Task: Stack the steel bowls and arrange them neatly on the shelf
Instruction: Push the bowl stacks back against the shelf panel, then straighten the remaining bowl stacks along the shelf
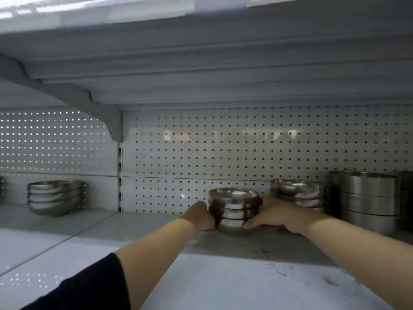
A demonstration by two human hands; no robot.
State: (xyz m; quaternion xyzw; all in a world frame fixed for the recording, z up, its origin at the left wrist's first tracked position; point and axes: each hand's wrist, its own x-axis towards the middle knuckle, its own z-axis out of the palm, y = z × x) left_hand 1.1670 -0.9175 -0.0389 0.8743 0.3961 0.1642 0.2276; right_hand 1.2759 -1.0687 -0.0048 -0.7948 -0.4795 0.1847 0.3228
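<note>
Fingers (251,225) of the right hand (277,217) and of the left hand (202,217) clasp opposite sides of a bowl stack (234,211) sitting on the shelf (223,285), near the pegboard back. Polished steel is stiff and probably slick; nested bowls may shift, so holding the bottom bowl low on both sides looks safest.

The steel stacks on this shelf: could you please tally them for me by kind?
Stacks of round bowls: 3, namely the held stack, with the left hand and right hand on its sides, the far-left stack and the stack behind the right hand.
Stacks of taller straight-sided containers: 1, at far right.
Total: 4 stacks.
</note>
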